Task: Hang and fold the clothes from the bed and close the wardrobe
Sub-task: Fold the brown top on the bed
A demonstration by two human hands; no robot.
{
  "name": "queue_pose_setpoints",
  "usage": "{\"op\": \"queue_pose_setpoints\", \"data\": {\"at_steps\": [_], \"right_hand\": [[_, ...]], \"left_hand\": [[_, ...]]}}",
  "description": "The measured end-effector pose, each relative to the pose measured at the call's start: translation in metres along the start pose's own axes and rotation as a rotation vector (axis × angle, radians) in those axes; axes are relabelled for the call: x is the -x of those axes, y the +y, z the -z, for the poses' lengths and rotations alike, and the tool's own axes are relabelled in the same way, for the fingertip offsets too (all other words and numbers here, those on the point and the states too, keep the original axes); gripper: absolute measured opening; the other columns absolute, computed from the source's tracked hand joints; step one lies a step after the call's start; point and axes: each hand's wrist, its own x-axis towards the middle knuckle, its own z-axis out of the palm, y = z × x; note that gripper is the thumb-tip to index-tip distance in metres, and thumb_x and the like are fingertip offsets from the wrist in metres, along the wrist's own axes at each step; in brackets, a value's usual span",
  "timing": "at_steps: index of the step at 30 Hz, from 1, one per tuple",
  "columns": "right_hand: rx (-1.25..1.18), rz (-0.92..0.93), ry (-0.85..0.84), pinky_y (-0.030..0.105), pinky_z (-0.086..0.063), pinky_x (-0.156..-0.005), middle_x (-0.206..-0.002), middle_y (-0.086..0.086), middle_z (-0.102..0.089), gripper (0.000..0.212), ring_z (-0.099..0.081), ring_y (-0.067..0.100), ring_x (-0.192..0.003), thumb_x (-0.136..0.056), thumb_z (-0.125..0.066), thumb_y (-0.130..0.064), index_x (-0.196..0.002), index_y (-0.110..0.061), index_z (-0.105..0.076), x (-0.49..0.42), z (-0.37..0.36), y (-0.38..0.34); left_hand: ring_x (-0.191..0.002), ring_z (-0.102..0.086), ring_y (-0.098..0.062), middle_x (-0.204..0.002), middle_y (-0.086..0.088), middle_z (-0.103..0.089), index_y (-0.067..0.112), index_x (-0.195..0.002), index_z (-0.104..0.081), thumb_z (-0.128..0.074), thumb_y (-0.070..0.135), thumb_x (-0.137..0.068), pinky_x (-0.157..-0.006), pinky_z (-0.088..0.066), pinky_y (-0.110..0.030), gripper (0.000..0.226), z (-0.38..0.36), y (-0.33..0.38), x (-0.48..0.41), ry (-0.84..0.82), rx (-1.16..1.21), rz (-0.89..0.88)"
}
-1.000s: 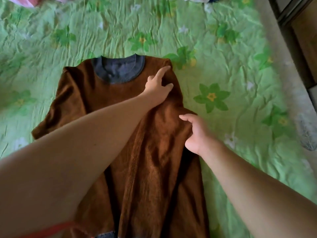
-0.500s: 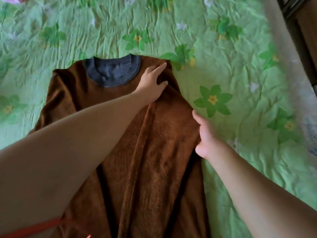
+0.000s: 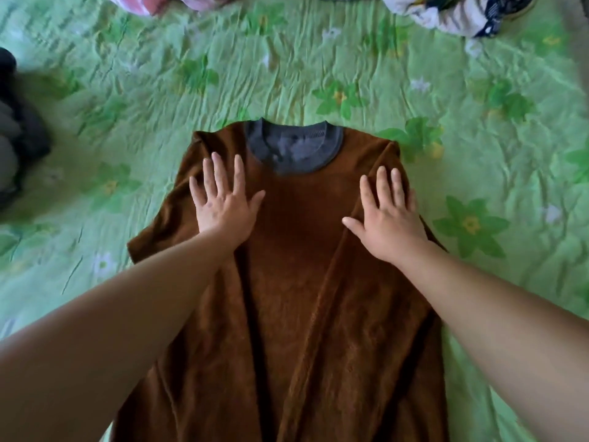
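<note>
Now a brown fleecy sweater [image 3: 287, 298] with a grey collar [image 3: 294, 154] lies flat on the green flowered bedspread [image 3: 318, 59], with long folds running down both sides. The left hand [image 3: 224, 205] and right hand [image 3: 390, 224] are well apart, fingers straight, pressing its shoulders. Other clothes [image 3: 455, 11] are bunched at the far edge.

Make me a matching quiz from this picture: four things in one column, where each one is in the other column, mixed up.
Column one:
1 left hand
2 right hand
3 collar
4 dark clothes

Column two:
A at the bedspread's left edge
B flat on the sweater, right of the neck opening
C at the sweater's far end
D flat on the sweater, left of the neck opening

Pairs: 1-D, 2-B, 3-C, 4-A
</note>
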Motion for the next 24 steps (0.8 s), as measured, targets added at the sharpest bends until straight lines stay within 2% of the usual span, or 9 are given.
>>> {"op": "queue_pose_setpoints", "data": {"at_steps": [3, 5, 7, 9, 10, 12, 15, 19, 24], "right_hand": [[-0.008, -0.075, -0.179, 0.061, -0.003, -0.121, -0.167, 0.007, 0.019, 0.096, 0.019, 0.029, -0.153, -0.087, -0.01, -0.084, -0.159, -0.026, 0.014, -0.02, -0.013, 0.007], [-0.059, -0.1, -0.203, 0.061, -0.005, -0.119, -0.168, 0.002, 0.018, 0.096, 0.018, 0.026, -0.154, -0.084, -0.01, -0.087, -0.159, -0.03, 0.011, -0.03, -0.014, 0.011], [-0.146, -0.127, -0.07, 0.062, -0.014, -0.118, -0.169, 0.005, 0.0, 0.086, 0.002, 0.027, -0.155, -0.09, -0.017, -0.078, -0.16, -0.029, -0.007, -0.04, -0.008, 0.01], [-0.146, -0.123, 0.075, 0.066, -0.023, -0.115, -0.168, 0.008, -0.01, 0.071, -0.011, 0.031, -0.153, -0.096, -0.022, -0.064, -0.158, -0.029, -0.022, -0.049, 0.001, 0.009], [-0.089, -0.108, 0.105, 0.069, -0.022, -0.114, -0.168, 0.008, -0.008, 0.065, -0.01, 0.033, -0.153, -0.099, -0.025, -0.06, -0.157, -0.031, -0.024, -0.053, 0.002, 0.009], [0.016, -0.094, 0.085, 0.073, -0.013, -0.113, -0.168, 0.006, 0.0, 0.064, 0.002, 0.034, -0.154, -0.1, -0.025, -0.064, -0.157, -0.036, -0.017, -0.059, -0.001, 0.006], [0.026, -0.159, -0.027, 0.071, -0.002, -0.116, -0.169, 0.005, 0.008, 0.074, 0.016, 0.031, -0.154, -0.094, -0.008, -0.075, -0.158, -0.04, 0.0, -0.069, -0.014, 0.001], [0.028, -0.188, -0.006, 0.068, 0.002, -0.117, -0.169, 0.005, 0.009, 0.079, 0.018, 0.03, -0.153, -0.088, 0.003, -0.08, -0.156, -0.042, 0.007, -0.077, -0.029, 0.002], [0.037, -0.188, 0.0, 0.068, 0.004, -0.117, -0.169, 0.007, 0.009, 0.077, 0.019, 0.03, -0.153, -0.091, 0.001, -0.078, -0.157, -0.04, 0.006, -0.078, -0.03, 0.002]], "left_hand": [[-0.154, 0.011, -0.026, -0.168, -0.008, 0.01, 0.022, -0.159, 0.011, -0.013, 0.081, -0.088, -0.12, 0.006, -0.06, 0.095, -0.012, -0.031, -0.007, -0.187, 0.054, 0.094], [-0.154, 0.009, -0.023, -0.168, -0.003, 0.005, 0.023, -0.16, 0.001, -0.014, 0.084, -0.086, -0.12, 0.008, -0.058, 0.097, -0.013, -0.037, -0.012, -0.211, 0.112, 0.083], [-0.155, 0.0, -0.022, -0.168, -0.002, -0.01, 0.027, -0.158, -0.017, -0.017, 0.077, -0.091, -0.121, 0.004, -0.057, 0.083, -0.007, -0.043, -0.02, -0.072, 0.207, 0.088], [-0.155, -0.001, -0.023, -0.167, -0.004, -0.011, 0.032, -0.155, -0.023, -0.02, 0.064, -0.098, -0.122, 0.003, -0.057, 0.066, -0.003, -0.054, -0.033, 0.041, 0.219, 0.075], [-0.155, 0.005, -0.024, -0.168, -0.004, -0.004, 0.034, -0.157, -0.019, -0.02, 0.061, -0.1, -0.122, 0.005, -0.057, 0.063, -0.002, -0.061, -0.04, 0.019, 0.194, 0.054], [-0.153, 0.015, -0.024, -0.168, -0.003, 0.01, 0.036, -0.159, -0.004, -0.019, 0.063, -0.1, -0.122, 0.007, -0.055, 0.066, -0.004, -0.073, -0.051, -0.099, 0.138, 0.014], [-0.153, 0.018, -0.021, -0.167, 0.0, 0.015, 0.031, -0.159, 0.007, -0.014, 0.07, -0.097, -0.123, 0.006, -0.053, 0.076, -0.014, -0.081, -0.056, -0.153, 0.107, 0.003], [-0.153, 0.016, -0.019, -0.168, 0.001, 0.013, 0.023, -0.159, 0.007, -0.006, 0.074, -0.093, -0.124, 0.005, -0.05, 0.085, -0.027, -0.083, -0.058, -0.088, 0.081, 0.004], [-0.153, 0.016, -0.02, -0.168, -0.001, 0.012, 0.02, -0.159, 0.008, -0.004, 0.073, -0.094, -0.124, 0.005, -0.052, 0.085, -0.027, -0.078, -0.056, -0.064, 0.049, 0.015]]}}
